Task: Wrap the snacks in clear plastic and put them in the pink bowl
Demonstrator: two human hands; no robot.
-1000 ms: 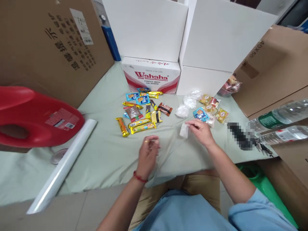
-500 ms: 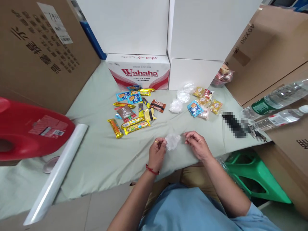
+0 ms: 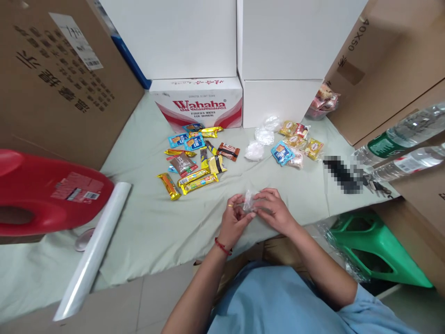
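Between my two hands is a crumpled piece of clear plastic film, held just above the near part of the cloth-covered table. My left hand grips its left side with curled fingers. My right hand pinches it from the right. Beyond them lie several crumpled clear plastic bundles. To their right is a small group of wrapped snacks, with a blue packet and gold packets. Farther left, a larger spread holds yellow snack bars, a brown packet and blue packets.
A Wahaha carton and white boxes stand at the back. On the left are a red jug and a white roll. Water bottles and keys lie right, above a green stool.
My right hand has moved left and come together with my left hand at the plastic film. The film, spread out before, is now gathered smaller between the fingers.
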